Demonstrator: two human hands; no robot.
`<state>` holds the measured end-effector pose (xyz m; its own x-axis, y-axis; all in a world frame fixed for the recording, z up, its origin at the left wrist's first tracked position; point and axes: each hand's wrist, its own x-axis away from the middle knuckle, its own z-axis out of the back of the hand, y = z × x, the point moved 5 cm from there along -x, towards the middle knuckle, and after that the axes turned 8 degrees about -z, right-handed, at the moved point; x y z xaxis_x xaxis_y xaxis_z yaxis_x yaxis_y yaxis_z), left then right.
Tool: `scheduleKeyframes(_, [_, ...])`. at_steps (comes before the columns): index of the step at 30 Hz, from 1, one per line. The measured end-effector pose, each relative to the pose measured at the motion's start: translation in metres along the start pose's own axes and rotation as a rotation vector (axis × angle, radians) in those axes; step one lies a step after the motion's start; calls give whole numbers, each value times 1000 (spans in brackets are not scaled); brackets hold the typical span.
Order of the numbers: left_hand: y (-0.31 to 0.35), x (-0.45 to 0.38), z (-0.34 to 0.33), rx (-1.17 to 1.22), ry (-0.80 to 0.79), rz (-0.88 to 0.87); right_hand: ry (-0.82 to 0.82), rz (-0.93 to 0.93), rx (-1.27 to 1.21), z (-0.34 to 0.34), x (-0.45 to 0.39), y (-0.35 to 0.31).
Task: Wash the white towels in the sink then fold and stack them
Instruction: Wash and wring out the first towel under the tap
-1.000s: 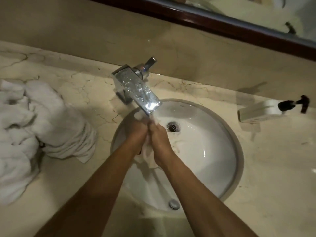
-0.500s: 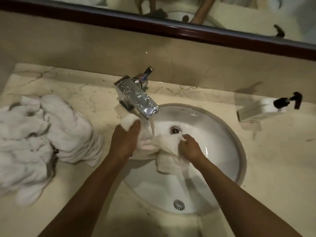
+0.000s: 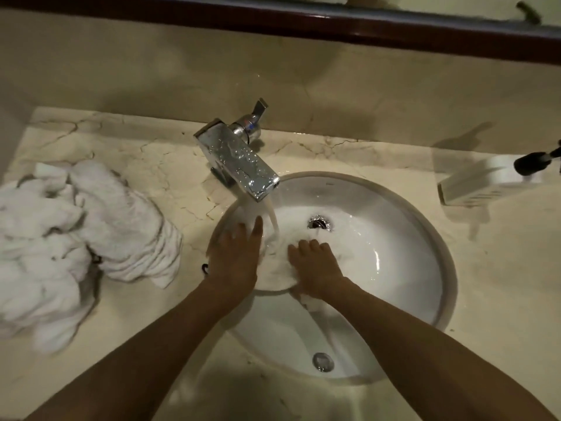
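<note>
A wet white towel (image 3: 277,268) lies spread in the round white sink (image 3: 409,268), under water running from the chrome faucet (image 3: 239,165). My left hand (image 3: 235,262) lies flat on the towel's left part, fingers straight and spread. My right hand (image 3: 315,265) presses on the towel's right part with its fingers bent at the knuckles; whether they grip the cloth is unclear. A heap of several crumpled white towels (image 3: 76,238) lies on the marble counter (image 3: 501,284) at the left.
A white soap dispenser (image 3: 488,185) with a black pump stands right of the sink. The drain (image 3: 318,223) sits just past my right hand, and the overflow cap (image 3: 323,361) is on the near wall. A mirror with a dark frame (image 3: 303,22) runs along the back wall.
My hands went from wringing the bunched towel together, to pulling it apart, to laying it out flat under the stream. My left hand's grip has opened flat.
</note>
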<state>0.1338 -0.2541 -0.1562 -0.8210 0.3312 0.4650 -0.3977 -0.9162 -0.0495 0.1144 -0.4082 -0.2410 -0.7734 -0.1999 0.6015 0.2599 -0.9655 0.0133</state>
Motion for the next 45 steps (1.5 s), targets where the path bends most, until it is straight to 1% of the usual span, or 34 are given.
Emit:
scheduleKeyframes(1, [7, 2, -1, -65, -38, -26, 62, 9, 35, 6, -2, -6])
scheduleKeyframes(2, [17, 4, 0, -115, -46, -90, 102, 31, 45, 12, -1, -12])
scheduleKeyframes(3, [30, 3, -3, -123, -45, -194, 130, 43, 28, 14, 0, -14])
scheduleKeyframes(4, [43, 1, -13, -79, -62, -319, 122, 68, -31, 13, 3, -15])
scheduleKeyframes(5, [51, -1, -25, 23, -118, -414, 94, 81, -163, 8, 4, -12])
scheduleKeyframes(6, [57, -2, -33, 172, -196, -458, 36, 60, -329, 5, 8, -6])
scheduleKeyframes(7, [59, -5, -39, 351, -270, -449, -26, 27, -489, 8, 15, 1])
scheduleKeyframes(8, [58, -9, -45, 503, -310, -414, -25, -14, -632, 16, 24, 9])
scheduleKeyframes(9, [57, -14, -48, 588, -322, -369, -27, -56, -731, 25, 31, 18])
scheduleKeyframes(10, [55, -19, -50, 605, -300, -324, -49, -88, -797, 33, 38, 25])
scheduleKeyframes(12, [51, -30, -50, 554, -253, -278, -82, -63, -837, 48, 48, 31])
scheduleKeyframes(14, [48, -35, -45, 538, -222, -278, -97, -54, -823, 60, 56, 38])
scheduleKeyframes(15, [43, -35, -37, 547, -177, -271, -114, -66, -841, 64, 59, 42])
scheduleKeyframes(17, [34, -28, -11, 620, -125, -246, -215, -120, -849, 68, 67, 49])
scheduleKeyframes(18, [32, -21, 7, 632, -123, -249, -266, -134, -778, 68, 71, 49])
scheduleKeyframes(20, [33, -10, 40, 603, -142, -321, -321, -103, -593, 69, 78, 42])
scheduleKeyframes(22, [32, 2, 68, 526, -197, -377, -298, -68, -496, 76, 82, 35])
scheduleKeyframes(24, [27, 12, 86, 432, -218, -376, -244, -33, -574, 94, 87, 35])
scheduleKeyframes(27, [26, 22, 103, 190, -87, -354, -184, 33, -842, 126, 102, 44])
scheduleKeyframes(28, [28, 24, 107, 164, -35, -341, -161, 60, -897, 135, 107, 47])
scheduleKeyframes(29, [28, 24, 107, 190, -2, -326, -150, 91, -925, 144, 113, 48])
scheduleKeyframes(30, [27, 24, 105, 270, 10, -322, -148, 113, -936, 153, 119, 49])
scheduleKeyframes(31, [25, 23, 102, 415, 10, -342, -139, 121, -936, 162, 126, 49])
scheduleKeyframes(32, [23, 25, 101, 595, 8, -381, -125, 126, -938, 169, 131, 50])
scheduleKeyframes(34, [18, 33, 107, 952, 55, -421, -116, 125, -923, 180, 139, 53])
scheduleKeyframes(35, [17, 38, 114, 1074, 87, -439, -123, 126, -890, 183, 142, 52])
scheduleKeyframes(37, [18, 50, 132, 1161, 116, -477, -143, 114, -697, 183, 145, 47])
scheduleKeyframes(38, [20, 54, 140, 1115, 101, -494, -150, 93, -568, 181, 145, 44])
scheduleKeyframes(39, [24, 57, 144, 1013, 74, -515, -151, 59, -445, 178, 146, 42])
scheduleKeyframes(40, [29, 60, 149, 877, 45, -537, -138, 24, -349, 176, 146, 41])
scheduleKeyframes(41, [34, 61, 149, 727, 19, -528, -108, 5, -303, 174, 145, 40])
scheduleKeyframes(42, [39, 62, 148, 569, 1, -483, -73, 6, -324, 175, 144, 40])
scheduleKeyframes(44, [46, 62, 140, 282, 23, -328, -11, 38, -490, 179, 143, 42])
scheduleKeyframes(45, [49, 60, 135, 215, 43, -252, 3, 61, -568, 181, 143, 43])
